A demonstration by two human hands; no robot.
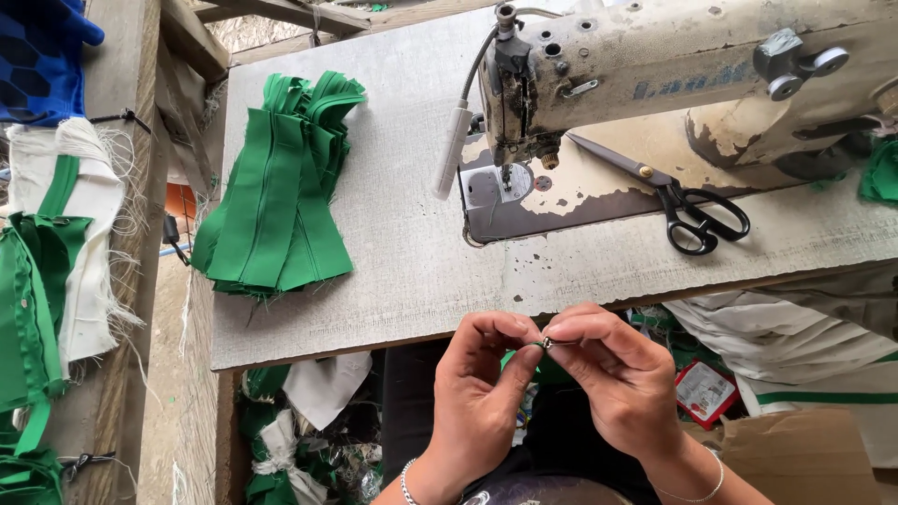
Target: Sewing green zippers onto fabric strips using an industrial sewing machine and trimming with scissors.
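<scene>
At far left, green and white cloth pieces (pixel 42 271) hang over a wooden frame, partly cut off by the edge. On the grey table (pixel 393 271) lies a stack of green fabric strips (pixel 281 187). Near the table's front edge the left hand (pixel 482 393) and right hand (pixel 613 374) meet, each pinching with thumb and forefinger a small metal piece (pixel 546 343) held between the fingertips; it is too tiny and too covered to make out its kind. Farther off stands a worn sewing machine (pixel 673 65), with black-handled scissors (pixel 678 201) lying on its bed. Scraps below the table are hard to tell apart.
</scene>
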